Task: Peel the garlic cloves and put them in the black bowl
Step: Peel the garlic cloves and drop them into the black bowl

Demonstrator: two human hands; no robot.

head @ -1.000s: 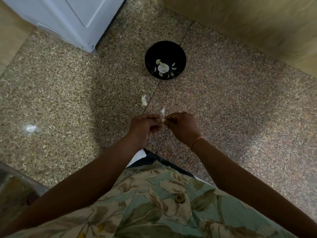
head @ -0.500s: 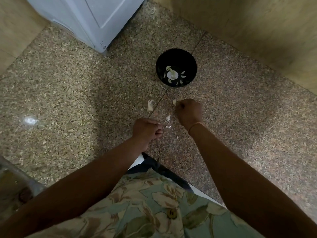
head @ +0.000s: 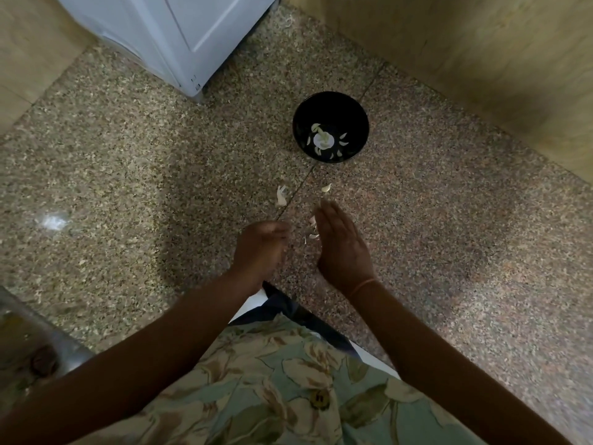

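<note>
The black bowl (head: 330, 101) stands on the speckled floor ahead of me, with several pale garlic cloves (head: 322, 139) lying in it. One garlic clove (head: 326, 187) lies on the floor just short of the bowl. My right hand (head: 341, 248) hovers a little behind that clove, fingers straight and together, holding nothing. My left hand (head: 260, 248) is beside it on the left, blurred, its fingers bent downward; I cannot see whether it holds anything. Small peel scraps (head: 312, 231) lie between the two hands.
A larger piece of garlic skin (head: 281, 195) lies left of the floor joint. A white appliance (head: 179, 36) stands at the back left. A wooden wall (head: 481, 59) runs along the back right. My floral-clothed lap (head: 276, 387) fills the bottom.
My right hand has let go of the clove near the bowl and drawn back with its fingers straightened. The left hand has shifted slightly and blurred. Peel scraps now lie between the hands.
</note>
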